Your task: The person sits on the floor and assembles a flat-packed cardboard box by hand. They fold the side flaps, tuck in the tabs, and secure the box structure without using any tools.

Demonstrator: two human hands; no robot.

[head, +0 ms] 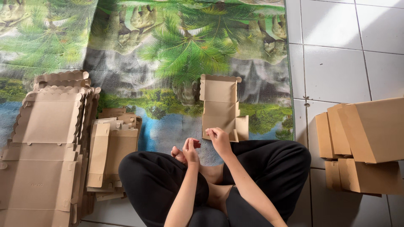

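Person seen from above, head camera. Both forearms are bare from elbow to wrist; no sleeves reach into view. Left hand carries no glove, ring, watch or bracelet that can be made out. Right hand likewise bare, with no wristwear visible. Fingernails too small to assess. Legs are covered by black trousers of a plain, matte fabric, without visible print, stripe, pocket or seam detail; soft folds show at the knees. The feet are bare, without socks or shoes. No upper garment is visible at the lower edge of the view.
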